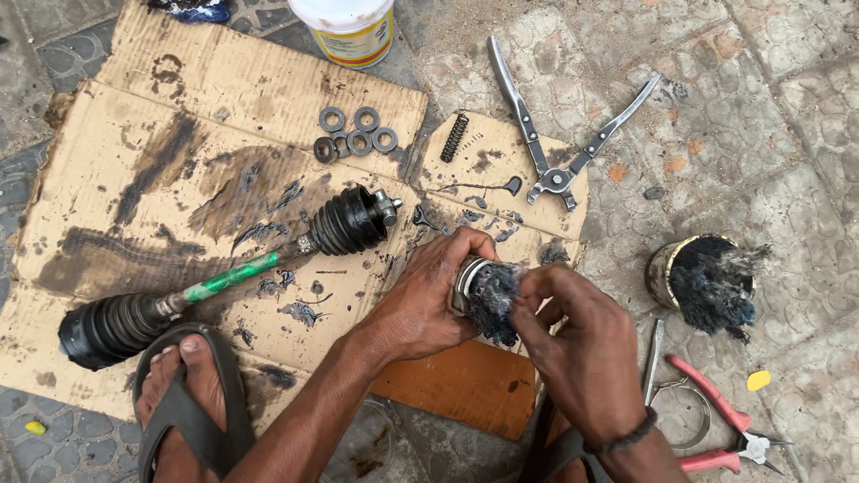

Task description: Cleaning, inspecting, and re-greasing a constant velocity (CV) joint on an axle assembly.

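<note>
1. Two hands meet low in the middle of the view, over the near edge of the cardboard (224, 98), which lies flat on stone paving (787, 107).
2. Left hand (420, 304) comes in from the lower left, forearm slanting up, fingers curled tight round a metal joint cup (467, 279); the cup's rim shows between thumb and fingers.
3. Right hand (582, 344) comes up from the bottom edge, wrist bent inward, fingers pinched narrow on a greasy rag wad (494, 300) that it presses against the cup's mouth (how deep the wad goes I cannot tell).
4. Open room: bare cardboard lies left of the hands, between them and the axle shaft (228, 277); the strip right of the hands, up to the grease tin (702, 282), is bare paving.
5. Shaft lies slantwise across the cardboard, a black rubber boot (349, 219) at its upper end and another at its lower left end, close to a sandalled foot (183, 402) at the bottom edge.
6. Five washers (355, 134) sit bunched near the cardboard's far edge, a spring (455, 137) just right of them, and a white tub (349, 27) beyond, at the top edge.
7. Long grey pliers (555, 134) lie open across the cardboard's upper right corner, well apart from the hands.
8. Red-handled pliers (720, 429) and a wire ring lie on the paving near the right wrist, crowding the lower right corner.
</note>
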